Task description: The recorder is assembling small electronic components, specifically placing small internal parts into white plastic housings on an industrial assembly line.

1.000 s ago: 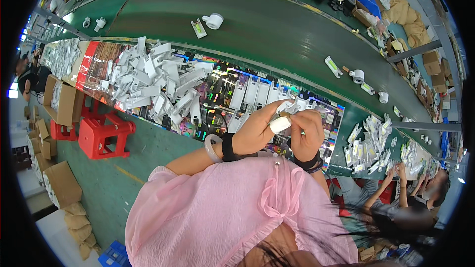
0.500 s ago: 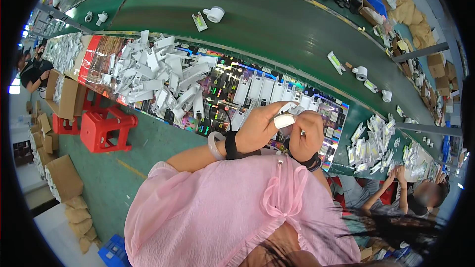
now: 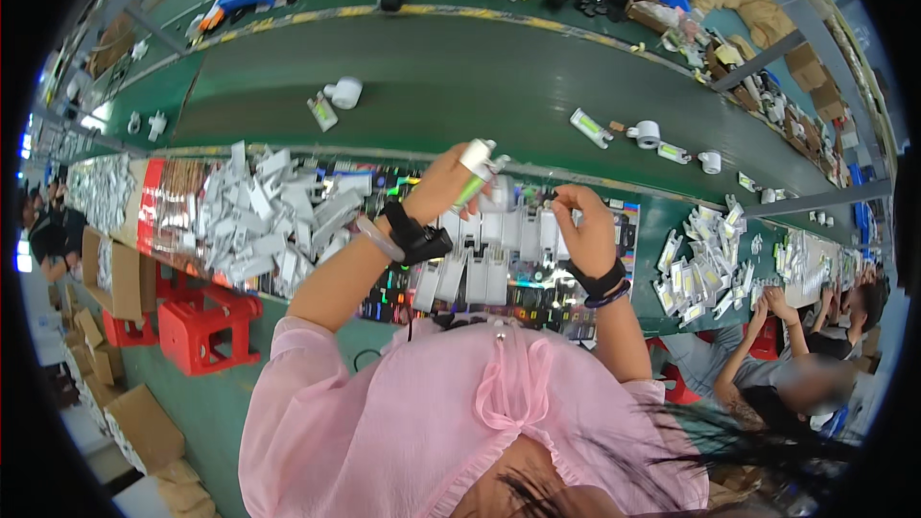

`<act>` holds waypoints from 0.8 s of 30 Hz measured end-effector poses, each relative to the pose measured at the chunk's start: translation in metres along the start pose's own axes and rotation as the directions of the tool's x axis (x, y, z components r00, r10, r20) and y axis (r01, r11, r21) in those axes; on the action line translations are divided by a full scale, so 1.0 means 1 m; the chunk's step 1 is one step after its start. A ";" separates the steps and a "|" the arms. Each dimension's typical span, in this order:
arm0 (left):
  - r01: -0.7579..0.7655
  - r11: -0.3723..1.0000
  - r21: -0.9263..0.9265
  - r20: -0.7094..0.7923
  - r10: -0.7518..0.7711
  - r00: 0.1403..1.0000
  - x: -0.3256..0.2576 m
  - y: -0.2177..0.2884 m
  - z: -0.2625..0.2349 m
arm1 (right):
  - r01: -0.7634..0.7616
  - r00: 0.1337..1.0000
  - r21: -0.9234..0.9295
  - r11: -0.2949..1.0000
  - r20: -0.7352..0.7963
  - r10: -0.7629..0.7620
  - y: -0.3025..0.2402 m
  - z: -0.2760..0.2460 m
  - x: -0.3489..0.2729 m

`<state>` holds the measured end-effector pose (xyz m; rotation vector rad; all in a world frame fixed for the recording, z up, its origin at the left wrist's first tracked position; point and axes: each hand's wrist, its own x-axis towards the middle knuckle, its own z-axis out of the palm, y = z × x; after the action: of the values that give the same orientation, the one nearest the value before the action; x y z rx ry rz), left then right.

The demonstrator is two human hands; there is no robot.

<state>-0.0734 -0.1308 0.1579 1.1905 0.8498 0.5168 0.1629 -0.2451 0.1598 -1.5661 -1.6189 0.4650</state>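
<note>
My left hand (image 3: 441, 184) is closed around a white plastic housing (image 3: 477, 159) with a yellow-green strip along it. Just beside its fingers is a round white part (image 3: 499, 195); whether it is joined to the housing I cannot tell. My right hand (image 3: 587, 230) is raised to the right, thumb and forefinger apart, with nothing plainly held. Beneath both hands, rows of white plastic shells (image 3: 477, 276) lie on a dark, shiny printed sheet (image 3: 389, 295). A large heap of loose white shells (image 3: 273, 216) covers the table to the left.
Beyond the table runs a green conveyor belt (image 3: 460, 86) carrying round white parts (image 3: 345, 92) and strip-marked housings (image 3: 590, 129). More housings are piled (image 3: 705, 264) at the right, near another person's hands (image 3: 779, 307). Red stools (image 3: 206, 334) and open cartons (image 3: 120, 273) stand at the left.
My hands, together half a second ago, are now apart. The left has lifted toward the belt with the white housing; the right has drawn away and loosened. My view has shifted.
</note>
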 end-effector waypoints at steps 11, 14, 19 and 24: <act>0.305 0.947 -0.102 -0.398 -0.320 0.860 0.150 -0.070 -0.187 | -0.194 0.920 -0.644 0.741 0.143 0.364 0.192 -0.040 0.087; 0.585 0.281 0.761 -0.630 0.539 0.560 0.173 -0.062 -0.185 | -0.128 0.969 -0.727 0.674 0.055 0.242 0.222 -0.039 0.109; -0.161 0.210 0.964 0.007 0.588 0.809 0.218 -0.031 -0.077 | 0.030 0.999 -0.742 0.670 0.039 -0.001 0.265 -0.029 0.142; -0.493 0.189 0.849 0.366 0.462 0.808 0.274 -0.062 0.062 | 0.057 0.987 -0.810 0.584 0.133 0.087 0.287 -0.015 0.152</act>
<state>0.1347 0.0174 0.0261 2.6311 0.7018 0.5071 0.3764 -0.0597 0.0002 -2.2493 -2.1035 -0.2368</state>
